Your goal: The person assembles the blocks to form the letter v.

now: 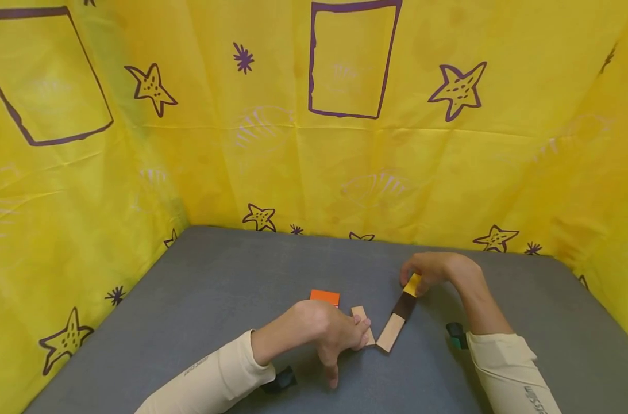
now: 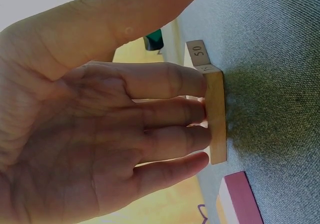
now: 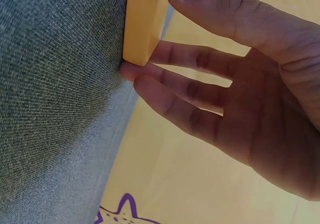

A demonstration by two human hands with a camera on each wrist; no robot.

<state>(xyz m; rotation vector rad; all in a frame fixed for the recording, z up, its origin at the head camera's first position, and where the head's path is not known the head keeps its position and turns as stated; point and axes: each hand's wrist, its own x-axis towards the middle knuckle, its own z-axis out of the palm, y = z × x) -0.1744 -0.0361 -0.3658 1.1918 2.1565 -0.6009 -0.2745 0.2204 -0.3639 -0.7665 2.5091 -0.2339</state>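
Observation:
Along the far side of a plain wooden block (image 1: 359, 312), my left hand (image 1: 339, 330) rests its outstretched fingertips, thumb held apart; the left wrist view shows those fingers against the block (image 2: 217, 129). That block's near end meets a second wooden block (image 1: 391, 333), the two forming a V. A dark brown block (image 1: 404, 306) continues the right branch, followed by a yellow block (image 1: 411, 286) at its far end. My right hand (image 1: 432, 269) holds the yellow block between thumb and fingers; in the right wrist view the yellow block (image 3: 142, 26) lies low on the grey surface.
An orange block (image 1: 324, 297) lies beyond my left wrist, partly hidden by it. The grey tabletop (image 1: 231, 270) is bordered by yellow cloth walls (image 1: 215, 161) with purple starfish drawings. Printed digits mark the end of a block (image 2: 198, 52) in the left wrist view.

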